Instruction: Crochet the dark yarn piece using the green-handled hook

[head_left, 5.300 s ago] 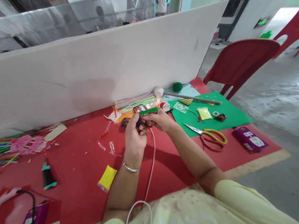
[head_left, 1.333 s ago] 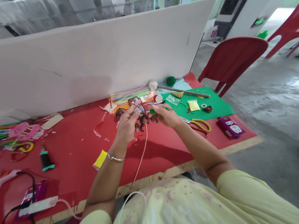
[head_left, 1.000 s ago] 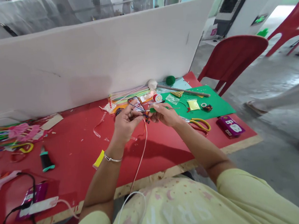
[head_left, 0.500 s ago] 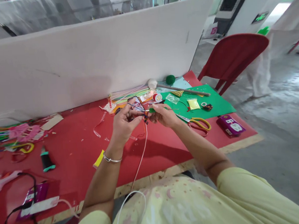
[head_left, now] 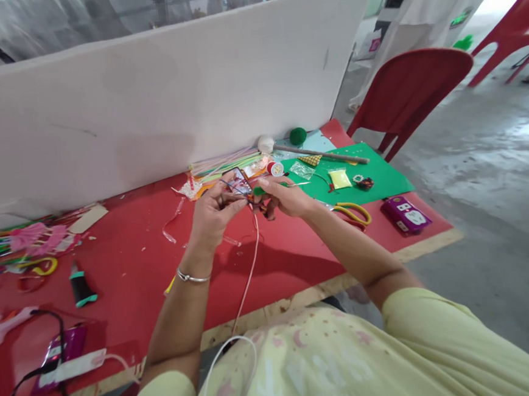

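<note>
Left fingers [head_left: 234,207] pinch dark cord [head_left: 250,201]; right fingers [head_left: 269,186] hold one green-handled tool [head_left: 258,191]; one phone [head_left: 240,179] beyond; two purple socket boxes [head_left: 404,215]

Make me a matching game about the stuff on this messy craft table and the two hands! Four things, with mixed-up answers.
Things:
1. Right hand
2. Green ball
3. Left hand
4. Spool

Clues:
A. has a silver bangle at its wrist
B. red and white
C. holds a green-handled tool
D. near the white ball

Right pairs: 1-C, 2-D, 3-A, 4-B
</note>
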A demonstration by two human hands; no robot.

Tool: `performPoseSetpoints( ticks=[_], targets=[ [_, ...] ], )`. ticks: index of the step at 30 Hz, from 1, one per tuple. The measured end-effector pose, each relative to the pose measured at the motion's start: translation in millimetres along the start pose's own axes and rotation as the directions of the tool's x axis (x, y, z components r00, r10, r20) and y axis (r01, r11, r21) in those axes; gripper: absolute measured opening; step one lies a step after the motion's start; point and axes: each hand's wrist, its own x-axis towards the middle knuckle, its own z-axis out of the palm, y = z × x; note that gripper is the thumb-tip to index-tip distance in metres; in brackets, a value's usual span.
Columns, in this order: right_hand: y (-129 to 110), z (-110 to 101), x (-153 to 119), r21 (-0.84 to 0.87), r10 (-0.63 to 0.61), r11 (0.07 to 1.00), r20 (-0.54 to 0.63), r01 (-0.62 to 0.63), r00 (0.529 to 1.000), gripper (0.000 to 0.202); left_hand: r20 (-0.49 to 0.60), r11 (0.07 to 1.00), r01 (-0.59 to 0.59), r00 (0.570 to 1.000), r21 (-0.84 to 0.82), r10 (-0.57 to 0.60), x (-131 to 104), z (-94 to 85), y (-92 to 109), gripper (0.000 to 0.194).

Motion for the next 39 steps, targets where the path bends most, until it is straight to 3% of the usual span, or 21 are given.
performPoseSetpoints(
  ticks=[8,15,21,28,39],
  targets=[
    [-12.5,1.4,0.2,-0.197,0.027,0.98,0.028,-0.021,0.999,0.05,-0.031,0.999,0.023,0.999,-0.045,-0.024,5.2,-4.2,-2.3,0.069],
    [-15.0,-2.6,1.7,-0.18,0.072,0.981,0.027,-0.066,0.997,0.044,0.097,0.995,0.069,0.992,0.068,-0.076,5.1,-6.3,5.4,0.079],
    [0.0,-5.2,3.2,-0.13,-0.052,0.99,0.052,0.058,0.997,0.038,0.073,0.994,0.002,0.997,0.107,-0.01,2.5,-5.5,8.2,0.081],
    [0.8,-1.3,3.1,-0.138,-0.123,0.981,0.115,0.139,0.986,0.031,0.011,0.977,-0.061,0.998,0.204,0.06,-3.4,0.0,15.3,0.08],
    [12.4,-0.9,7.0,-0.041,-0.185,0.982,0.027,0.186,0.982,0.033,-0.058,0.875,-0.174,0.973,0.451,0.223,-6.4,4.8,8.4,0.076]
  ],
)
